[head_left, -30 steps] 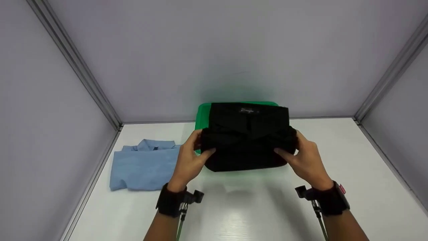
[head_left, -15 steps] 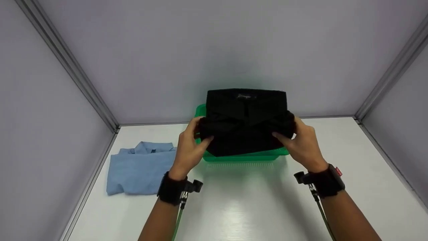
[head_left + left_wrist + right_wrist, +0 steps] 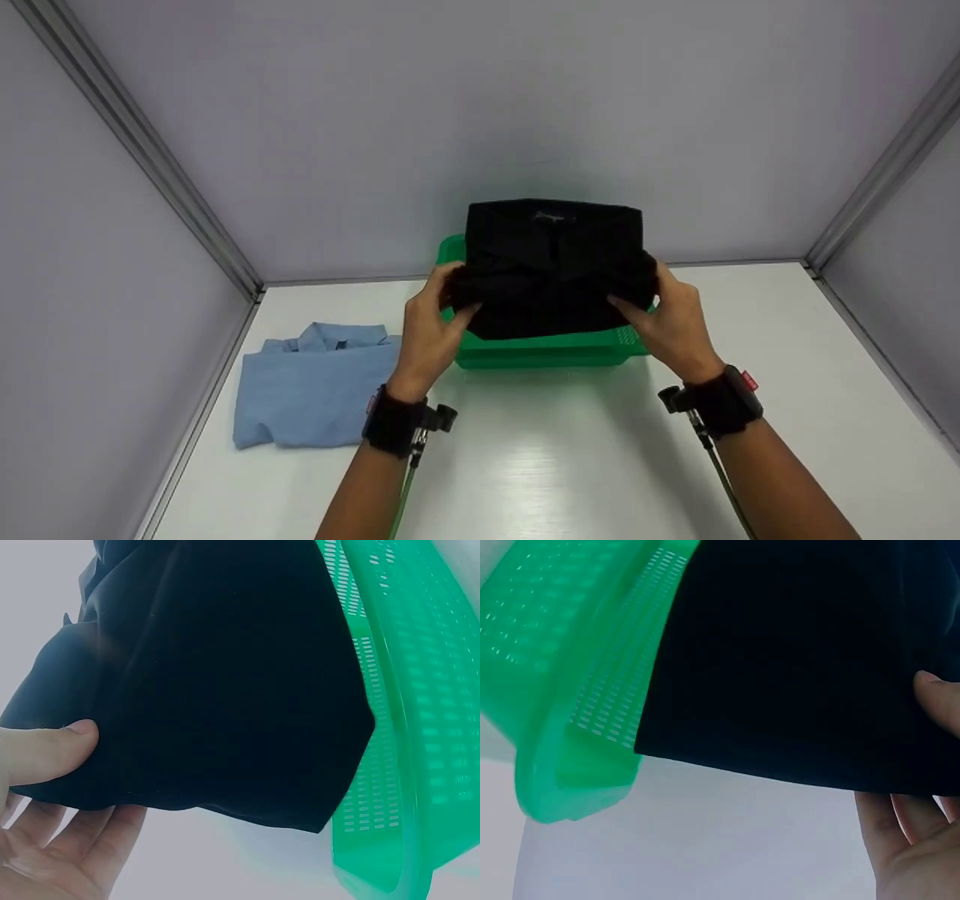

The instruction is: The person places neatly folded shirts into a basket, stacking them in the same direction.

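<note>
A folded black garment (image 3: pixel 555 277) with small pale lettering near its top edge is held up over the green plastic basket (image 3: pixel 540 361). At its left side my left hand (image 3: pixel 430 330) grips it, thumb on the near face and fingers beneath, as the left wrist view also shows. My right hand (image 3: pixel 673 322) pinches the opposite side the same way. Much of the basket lies hidden behind the cloth; its slotted wall (image 3: pixel 442 690) shows beyond the garment in the left wrist view.
Left of the basket, a folded light blue collared shirt (image 3: pixel 315 394) lies on the white table (image 3: pixel 540 465). A pale panel (image 3: pixel 525 112) stands close behind the basket, with further panels (image 3: pixel 90 300) at the sides.
Both hands have carried the black garment away from me and higher in the view, uncovering the basket's near side. Over the last half second they have moved little. The blue shirt stays put.
</note>
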`<state>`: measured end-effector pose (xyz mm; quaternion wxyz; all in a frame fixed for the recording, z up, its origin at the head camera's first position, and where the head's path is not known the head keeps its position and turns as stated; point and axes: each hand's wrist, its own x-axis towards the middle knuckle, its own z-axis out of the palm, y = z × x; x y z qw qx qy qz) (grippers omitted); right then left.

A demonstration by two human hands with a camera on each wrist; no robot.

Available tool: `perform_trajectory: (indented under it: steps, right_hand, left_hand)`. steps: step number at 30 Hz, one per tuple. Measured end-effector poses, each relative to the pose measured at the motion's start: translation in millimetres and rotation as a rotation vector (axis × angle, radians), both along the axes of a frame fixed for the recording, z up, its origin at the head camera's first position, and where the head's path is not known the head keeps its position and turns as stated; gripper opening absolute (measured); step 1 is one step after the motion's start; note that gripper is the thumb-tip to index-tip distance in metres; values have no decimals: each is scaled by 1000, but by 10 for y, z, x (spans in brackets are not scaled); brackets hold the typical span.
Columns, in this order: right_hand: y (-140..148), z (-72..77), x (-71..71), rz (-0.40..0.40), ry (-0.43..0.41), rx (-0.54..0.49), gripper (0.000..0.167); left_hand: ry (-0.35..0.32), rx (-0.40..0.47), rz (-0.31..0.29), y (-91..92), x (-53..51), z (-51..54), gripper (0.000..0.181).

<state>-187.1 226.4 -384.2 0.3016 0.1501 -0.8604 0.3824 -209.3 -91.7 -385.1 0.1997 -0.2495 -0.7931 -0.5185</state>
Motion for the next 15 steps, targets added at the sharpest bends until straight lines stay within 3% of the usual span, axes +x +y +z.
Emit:
perform_trajectory:
  steps: [7, 15]
  right_hand:
    - [-19, -138, 48, 29, -50, -8, 52]
    - [3, -197, 102, 68, -247, 16, 53]
  left_hand:
    - [-27, -13, -5, -55, 48, -99, 50]
    - [-124, -33, -12, -90, 88, -231, 51]
